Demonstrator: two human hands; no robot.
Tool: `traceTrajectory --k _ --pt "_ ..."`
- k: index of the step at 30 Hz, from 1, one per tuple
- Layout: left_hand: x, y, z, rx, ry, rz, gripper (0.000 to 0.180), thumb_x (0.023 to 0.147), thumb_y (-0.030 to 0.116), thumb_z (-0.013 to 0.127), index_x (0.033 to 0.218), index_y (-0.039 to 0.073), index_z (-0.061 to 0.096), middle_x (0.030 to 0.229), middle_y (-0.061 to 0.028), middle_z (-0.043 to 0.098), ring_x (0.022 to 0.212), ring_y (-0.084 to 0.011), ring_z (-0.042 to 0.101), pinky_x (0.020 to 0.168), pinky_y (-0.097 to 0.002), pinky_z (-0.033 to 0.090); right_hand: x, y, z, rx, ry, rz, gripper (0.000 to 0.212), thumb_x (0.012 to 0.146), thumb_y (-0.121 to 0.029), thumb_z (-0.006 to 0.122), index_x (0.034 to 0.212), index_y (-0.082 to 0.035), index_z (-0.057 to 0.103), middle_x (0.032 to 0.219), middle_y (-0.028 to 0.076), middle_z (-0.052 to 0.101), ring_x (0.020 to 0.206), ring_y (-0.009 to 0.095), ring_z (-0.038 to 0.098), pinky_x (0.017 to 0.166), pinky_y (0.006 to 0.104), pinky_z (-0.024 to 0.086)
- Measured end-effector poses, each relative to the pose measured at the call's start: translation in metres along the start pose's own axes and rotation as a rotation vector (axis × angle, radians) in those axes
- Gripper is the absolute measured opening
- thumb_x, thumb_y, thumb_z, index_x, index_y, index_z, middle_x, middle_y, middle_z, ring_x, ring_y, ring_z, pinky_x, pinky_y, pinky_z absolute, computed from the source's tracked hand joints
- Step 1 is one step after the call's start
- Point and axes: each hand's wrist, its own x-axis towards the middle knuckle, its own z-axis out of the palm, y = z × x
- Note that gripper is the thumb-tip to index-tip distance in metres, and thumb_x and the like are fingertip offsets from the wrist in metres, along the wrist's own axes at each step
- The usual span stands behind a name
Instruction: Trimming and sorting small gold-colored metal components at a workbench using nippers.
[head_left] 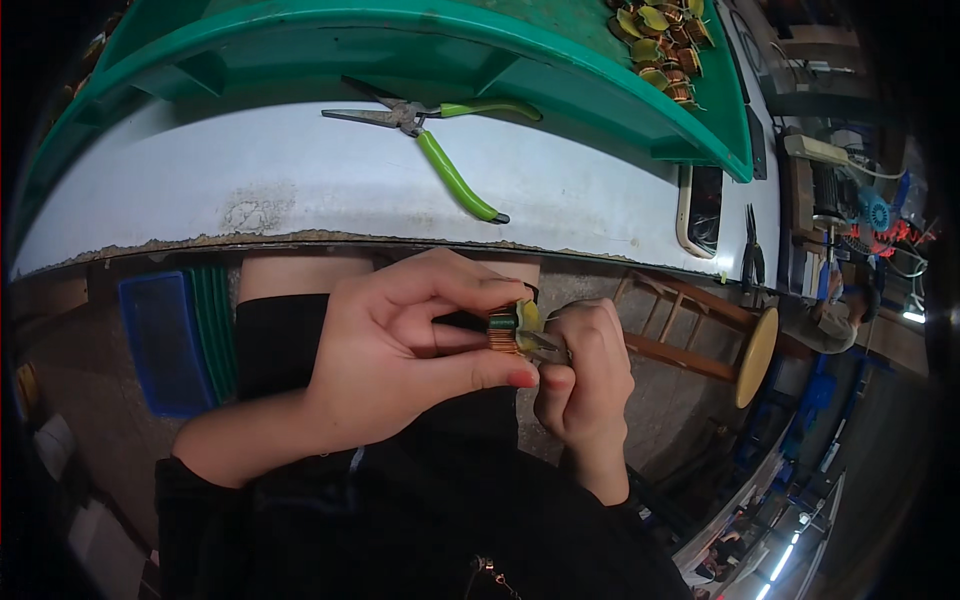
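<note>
My left hand [390, 345] pinches a small copper-wound coil [503, 335] between thumb and fingers, over my lap and just below the table's front edge. A yellow-green piece [529, 315] sits on the coil's right side. Closed around a pair of pliers, my right hand [592, 375] is at the right of the coil. The metal jaws of these pliers [543, 349] show at the coil's side, while their handles are hidden in the fist. On the white table [300, 180] lies another pair, green-handled long-nose pliers [408, 118], with the jaws spread.
A green tray [420, 20] spans the back of the table, with several similar coils [665, 45] at its right. A phone [702, 205] and a dark slim tool [753, 250] lie at the table's right end. Below stand a wooden stool [757, 357] and a blue crate [165, 345].
</note>
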Motion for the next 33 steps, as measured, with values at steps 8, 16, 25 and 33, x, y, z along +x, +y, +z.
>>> traceTrajectory --k 8,16,25,33 --pt "0.0 -0.006 -0.003 0.009 -0.003 0.022 0.045 0.064 -0.02 0.067 0.102 0.0 0.055 0.108 -0.0153 0.052 0.1 -0.026 0.057 0.08 -0.0283 0.055 -0.006 0.004 0.002 -0.148 -0.016 -0.018 0.033 0.089 -0.033 0.05 0.082 -0.001 0.053 0.072 0.01 0.047 0.059 0.024 0.04 0.056 0.0334 0.039" --pt "0.003 -0.003 0.003 0.015 -0.018 0.021 0.05 0.062 -0.021 0.067 0.105 -0.001 0.052 0.106 -0.0168 0.055 0.094 -0.027 0.06 0.077 -0.0288 0.055 -0.007 0.001 -0.003 -0.174 0.008 -0.011 0.031 0.09 -0.031 0.049 0.082 -0.001 0.053 0.071 0.009 0.047 0.059 0.022 0.041 0.055 0.0312 0.038" --pt "0.006 0.014 0.003 -0.345 -0.088 -0.358 0.029 0.087 0.008 0.055 0.113 -0.003 0.045 0.099 -0.0214 0.06 0.074 -0.0261 0.063 0.061 -0.0274 0.054 -0.003 0.011 -0.034 0.451 -0.166 0.335 0.022 0.092 -0.02 0.046 0.082 -0.001 0.052 0.073 0.007 0.049 0.062 0.018 0.044 0.058 0.0269 0.037" --pt "0.005 0.012 0.0 -0.384 -0.115 -0.434 0.035 0.095 0.026 0.042 0.113 -0.004 0.045 0.094 -0.0226 0.061 0.064 -0.0245 0.062 0.052 -0.0265 0.052 0.008 -0.003 -0.037 0.372 -0.363 0.41 0.017 0.091 -0.016 0.046 0.084 -0.002 0.052 0.073 0.006 0.048 0.061 0.018 0.043 0.059 0.026 0.036"
